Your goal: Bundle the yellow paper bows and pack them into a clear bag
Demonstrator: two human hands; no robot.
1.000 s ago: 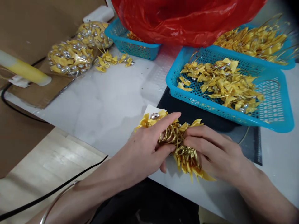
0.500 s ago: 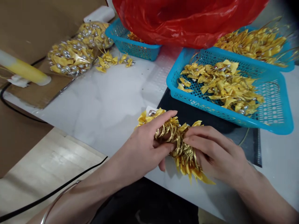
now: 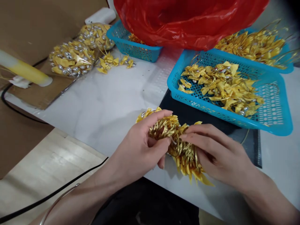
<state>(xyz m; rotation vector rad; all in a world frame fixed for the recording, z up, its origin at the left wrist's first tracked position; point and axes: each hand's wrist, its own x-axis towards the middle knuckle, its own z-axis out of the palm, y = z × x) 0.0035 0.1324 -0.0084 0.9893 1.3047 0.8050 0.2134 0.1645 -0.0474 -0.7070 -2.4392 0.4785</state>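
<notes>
Both hands hold a thick bunch of yellow ribbon flowers (image 3: 187,168) with gold cord loops and silvery beads, just above the front edge of the white table. My left hand (image 3: 145,147) grips its left part, thumb and forefinger curled round the gold loops. A small whitish strip (image 3: 173,141) shows by the left thumb tip; what it is I cannot tell. My right hand (image 3: 217,153) closes on the right part of the bunch, fingertips on the cords near the middle. Its thumb is mostly hidden behind the fingers.
A blue basket (image 3: 231,117) of yellow flowers stands beyond my right hand, partly over a black sheet (image 3: 173,107). More blue baskets (image 3: 138,51) are behind, under a red plastic bag (image 3: 187,25). Clear bags of beaded flowers (image 3: 71,59) and a yellow-white tube (image 3: 28,72) lie left.
My left thumb and fingers have shifted slightly left along the loops, and the whitish strip now shows at the thumb tip. The right fingertips have moved a little left.
</notes>
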